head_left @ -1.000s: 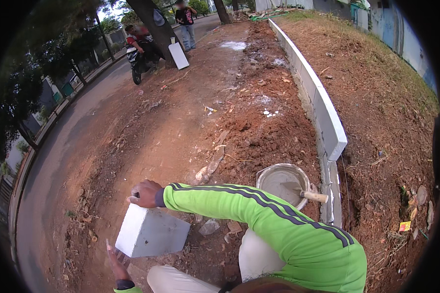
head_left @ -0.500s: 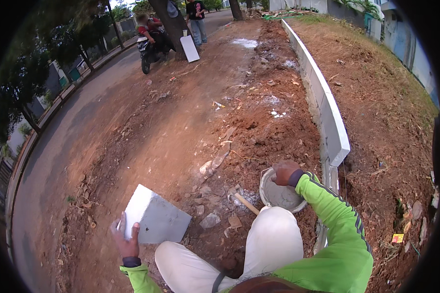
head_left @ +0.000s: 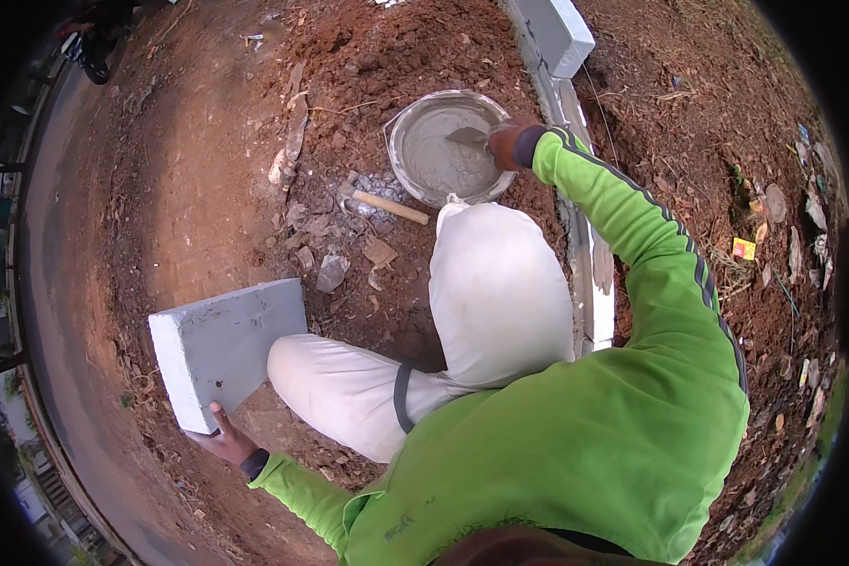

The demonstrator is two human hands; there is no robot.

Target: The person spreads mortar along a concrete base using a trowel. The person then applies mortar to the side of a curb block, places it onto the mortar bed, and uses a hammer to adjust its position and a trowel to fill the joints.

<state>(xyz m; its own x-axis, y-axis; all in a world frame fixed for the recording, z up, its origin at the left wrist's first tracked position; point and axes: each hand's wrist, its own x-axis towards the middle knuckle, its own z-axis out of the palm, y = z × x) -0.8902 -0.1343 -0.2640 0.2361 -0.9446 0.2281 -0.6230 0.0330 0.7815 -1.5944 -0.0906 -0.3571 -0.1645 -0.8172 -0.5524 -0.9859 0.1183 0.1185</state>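
Note:
At the lower left, my left hand (head_left: 224, 441) grips the near lower corner of a pale grey-white block (head_left: 236, 344), thumb on its broad face. The block stands tilted on edge beside my left knee. My right hand (head_left: 513, 143) is closed round the handle of a trowel (head_left: 466, 138), whose blade dips into wet grey mortar (head_left: 439, 165). That mortar lies in a round bucket (head_left: 398, 141) just beyond my right knee. The trowel's handle is mostly hidden by my fingers.
A wooden-handled hammer (head_left: 387, 203) lies on the soil left of the bucket. A low wall of pale blocks (head_left: 561, 33) ends beyond the bucket, on a mortar-covered footing (head_left: 575, 137). A thin string (head_left: 601, 108) runs beside it. Rubble and litter lie around; a motorbike (head_left: 90, 52) stands far left.
My view has tilted down toward my body. The block has turned in my left hand, its broad face now toward the right. The trowel in my right hand has come into sight.

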